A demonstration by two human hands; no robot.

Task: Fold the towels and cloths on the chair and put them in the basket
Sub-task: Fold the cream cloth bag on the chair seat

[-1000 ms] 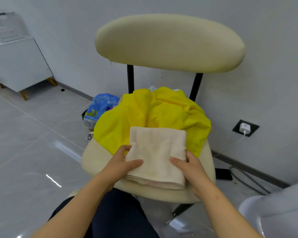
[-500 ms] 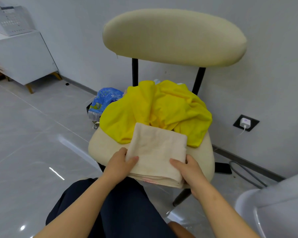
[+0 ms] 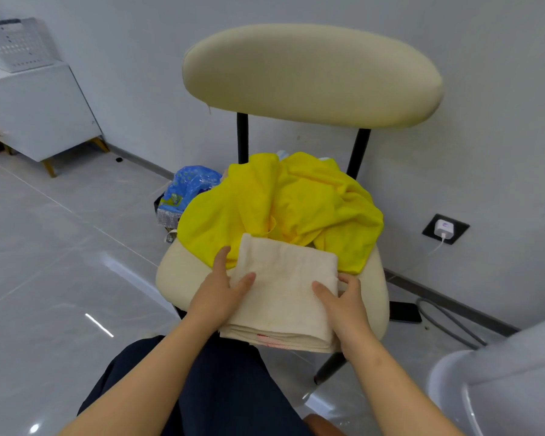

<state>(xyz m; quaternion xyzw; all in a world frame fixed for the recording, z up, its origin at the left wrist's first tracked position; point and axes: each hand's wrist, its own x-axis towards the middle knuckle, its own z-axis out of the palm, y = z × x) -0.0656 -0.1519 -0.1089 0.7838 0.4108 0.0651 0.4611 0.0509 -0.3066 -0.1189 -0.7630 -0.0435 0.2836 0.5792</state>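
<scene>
A folded beige towel (image 3: pixel 283 294) lies at the front of the cream chair seat (image 3: pixel 177 275), and its near edge hangs past the seat over my lap. My left hand (image 3: pixel 217 297) grips its left side, thumb on top. On the right side, my right hand (image 3: pixel 346 306) holds it with the thumb on top and fingers curled round the edge. Behind the towel a crumpled yellow cloth (image 3: pixel 296 209) covers the back of the seat, with a bit of pale cloth showing behind it. A white plastic basket (image 3: pixel 453 391) stands at the lower right.
The chair's padded backrest (image 3: pixel 312 73) stands against the grey wall. A blue plastic bag (image 3: pixel 189 187) lies on the floor left of the chair. At the far left is a white cabinet (image 3: pixel 35 114) with a perforated white box (image 3: pixel 16 42) on it. A charger and cable are at the right wall.
Both hands have drawn the folded towel toward me, from flat on the seat to overhanging its front edge. The yellow cloth has not moved.
</scene>
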